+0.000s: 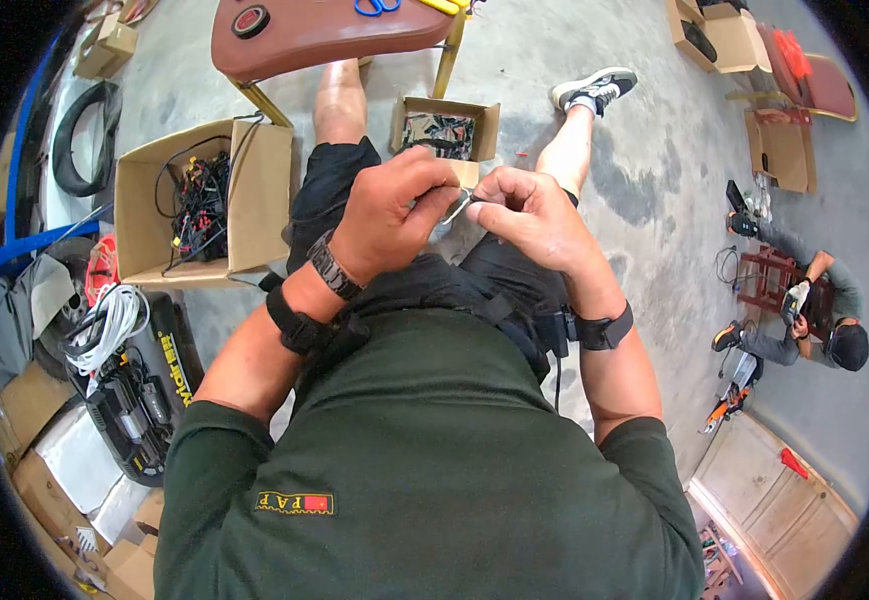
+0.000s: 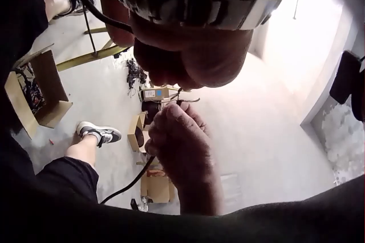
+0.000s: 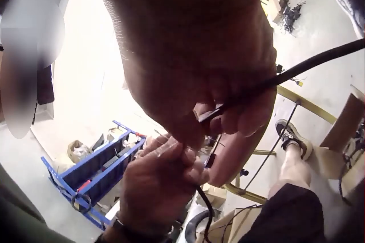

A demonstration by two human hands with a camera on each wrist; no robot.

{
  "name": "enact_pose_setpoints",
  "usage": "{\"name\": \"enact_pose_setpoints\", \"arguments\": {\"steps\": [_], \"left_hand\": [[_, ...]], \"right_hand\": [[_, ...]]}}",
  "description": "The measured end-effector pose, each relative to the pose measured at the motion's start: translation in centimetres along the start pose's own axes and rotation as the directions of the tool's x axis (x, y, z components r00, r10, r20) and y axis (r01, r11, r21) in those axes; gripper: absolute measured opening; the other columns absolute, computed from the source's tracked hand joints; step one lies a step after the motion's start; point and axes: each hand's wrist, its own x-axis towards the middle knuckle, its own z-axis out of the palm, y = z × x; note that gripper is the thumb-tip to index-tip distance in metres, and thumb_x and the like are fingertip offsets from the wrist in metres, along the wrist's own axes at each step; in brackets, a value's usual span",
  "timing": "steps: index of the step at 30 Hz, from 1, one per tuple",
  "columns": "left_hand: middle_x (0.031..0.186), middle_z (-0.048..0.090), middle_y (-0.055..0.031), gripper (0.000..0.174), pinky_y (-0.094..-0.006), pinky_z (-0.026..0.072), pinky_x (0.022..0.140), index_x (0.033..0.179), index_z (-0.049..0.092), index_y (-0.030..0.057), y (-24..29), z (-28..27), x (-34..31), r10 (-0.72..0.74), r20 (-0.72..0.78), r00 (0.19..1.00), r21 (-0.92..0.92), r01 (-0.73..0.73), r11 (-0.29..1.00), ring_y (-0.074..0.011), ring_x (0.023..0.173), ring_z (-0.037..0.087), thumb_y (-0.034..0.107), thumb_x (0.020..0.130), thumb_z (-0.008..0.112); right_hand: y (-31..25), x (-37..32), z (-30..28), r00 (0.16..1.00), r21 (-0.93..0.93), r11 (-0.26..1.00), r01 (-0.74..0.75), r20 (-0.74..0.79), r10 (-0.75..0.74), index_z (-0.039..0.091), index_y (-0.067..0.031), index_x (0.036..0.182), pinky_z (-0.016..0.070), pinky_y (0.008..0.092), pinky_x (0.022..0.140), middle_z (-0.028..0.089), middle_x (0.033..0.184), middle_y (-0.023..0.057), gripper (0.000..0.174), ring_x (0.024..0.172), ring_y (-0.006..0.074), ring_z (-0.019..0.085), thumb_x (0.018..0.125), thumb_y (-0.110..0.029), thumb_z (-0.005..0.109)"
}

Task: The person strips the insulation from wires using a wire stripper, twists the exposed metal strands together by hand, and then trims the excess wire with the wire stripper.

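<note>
In front of the lap, my left hand (image 1: pixel 390 210) and right hand (image 1: pixel 540 220) meet fingertip to fingertip. Each pinches the end of a black cable. One cable (image 3: pixel 319 63) runs out behind the right hand in the right wrist view. Another cable (image 2: pixel 94 6) trails from the left hand in the left wrist view. Thin pale wires (image 1: pixel 458 208) show in the small gap between the fingertips. In the left wrist view, thin wire ends (image 2: pixel 191 101) stick out above the right thumb. The curled fingers hide how the wires are joined.
A small cardboard box (image 1: pixel 490 130) of parts lies between the feet; a larger box (image 1: pixel 260 190) of tangled cables stands left. Ahead is a brown-seated chair (image 1: pixel 325 40) bearing blue scissors (image 1: pixel 378 7). Another person (image 1: pixel 820 290) sits far right. Coiled white cable (image 1: pixel 115 320) lies at left.
</note>
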Motion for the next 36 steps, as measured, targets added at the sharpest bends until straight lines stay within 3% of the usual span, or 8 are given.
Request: {"name": "enact_pose_setpoints", "arguments": {"steps": [3, 9, 12, 18, 24, 30, 33, 36], "left_hand": [[0.080, 0.059, -0.0111, 0.011, -0.0315, 0.0472, 0.062, 0.091, 0.062, 0.0012, -0.1, -0.2, 0.1, 0.110, 0.000, 0.994, 0.046, -0.110, 0.993, -0.0253, 0.069, 0.059, -0.001, 0.082, 0.066], [0.082, 0.061, -0.0134, 0.013, -0.0351, 0.0496, 0.061, 0.091, 0.062, 0.0017, -0.1, 0.0, 0.1, 0.201, 0.001, 0.980, 0.139, -0.199, 0.970, -0.0283, 0.070, 0.061, -0.001, 0.080, 0.068], [0.083, 0.062, -0.0138, 0.013, -0.0360, 0.0505, 0.062, 0.091, 0.062, 0.0016, -0.4, 0.1, 0.2, 0.269, -0.006, 0.963, 0.202, -0.262, 0.944, -0.0294, 0.071, 0.062, -0.001, 0.079, 0.068], [0.079, 0.061, -0.0120, 0.019, -0.0388, 0.0497, 0.061, 0.092, 0.063, 0.0024, -0.2, 0.4, 0.3, 0.279, -0.019, 0.960, 0.167, -0.272, 0.948, -0.0316, 0.069, 0.062, -0.002, 0.074, 0.068], [0.081, 0.063, -0.0133, 0.012, -0.0341, 0.0500, 0.061, 0.090, 0.063, 0.0011, 0.2, 0.5, 0.1, 0.202, -0.044, 0.978, 0.083, -0.198, 0.977, -0.0282, 0.069, 0.063, -0.003, 0.080, 0.067], [0.079, 0.062, -0.0130, 0.013, -0.0333, 0.0497, 0.059, 0.089, 0.063, 0.0009, 0.5, 0.3, 0.1, 0.144, -0.083, 0.986, 0.023, -0.143, 0.989, -0.0285, 0.067, 0.062, -0.003, 0.078, 0.069], [0.080, 0.063, -0.0125, 0.011, -0.0321, 0.0494, 0.060, 0.090, 0.063, 0.0007, 0.7, 0.2, 0.0, 0.157, -0.073, 0.985, 0.046, -0.154, 0.987, -0.0258, 0.068, 0.063, -0.002, 0.081, 0.069], [0.081, 0.063, -0.0126, 0.011, -0.0314, 0.0498, 0.061, 0.090, 0.063, 0.0008, 0.9, 0.0, 0.2, 0.200, -0.046, 0.979, 0.047, -0.198, 0.979, -0.0248, 0.069, 0.063, -0.001, 0.081, 0.069]], "right_hand": [[-0.1, 0.1, -0.4, 0.995, 0.180, 0.981, -0.075, 0.072, 0.063, 0.068, 0.0004, 0.089, 0.0450, 0.0219, 0.057, 0.061, 0.072, -0.0023, 0.024, 0.064, 0.0065, 0.055, 0.090, -0.023, 0.065], [0.2, 0.5, -0.3, 0.988, 0.282, 0.947, -0.156, 0.060, 0.145, 0.070, 0.0007, 0.090, 0.0491, 0.0225, 0.061, 0.068, 0.080, 0.0034, 0.030, 0.066, 0.0079, 0.058, 0.094, -0.028, 0.061], [0.1, 0.6, 0.1, 0.993, 0.309, 0.944, -0.115, 0.028, 0.112, 0.070, 0.0003, 0.090, 0.0490, 0.0225, 0.061, 0.068, 0.079, 0.0036, 0.029, 0.066, 0.0077, 0.059, 0.095, -0.027, 0.062], [0.0, 0.7, 0.6, 0.996, 0.341, 0.937, -0.078, -0.019, 0.090, 0.070, 0.0015, 0.092, 0.0488, 0.0223, 0.062, 0.068, 0.079, 0.0032, 0.024, 0.067, 0.0072, 0.058, 0.094, -0.021, 0.062], [-0.6, 0.7, 0.9, 0.997, 0.226, 0.974, -0.014, -0.065, 0.029, 0.070, 0.0009, 0.092, 0.0478, 0.0214, 0.062, 0.067, 0.077, 0.0013, 0.021, 0.067, 0.0062, 0.057, 0.092, -0.019, 0.063], [-0.5, 0.6, 0.5, 0.997, 0.266, 0.961, -0.076, 0.023, 0.072, 0.070, 0.0014, 0.097, 0.0482, 0.0219, 0.061, 0.067, 0.079, 0.0015, 0.022, 0.069, 0.0068, 0.059, 0.093, -0.019, 0.061], [0.0, 0.7, 0.2, 0.989, 0.323, 0.938, -0.127, 0.108, 0.096, 0.068, 0.0018, 0.102, 0.0485, 0.0224, 0.061, 0.067, 0.081, 0.0024, 0.024, 0.071, 0.0075, 0.060, 0.094, -0.019, 0.059], [-1.1, 0.7, 0.6, 0.993, 0.489, 0.864, -0.120, 0.074, 0.096, 0.067, 0.0015, 0.107, 0.0484, 0.0224, 0.061, 0.067, 0.083, 0.0033, 0.026, 0.072, 0.0084, 0.060, 0.094, -0.019, 0.058]]}}
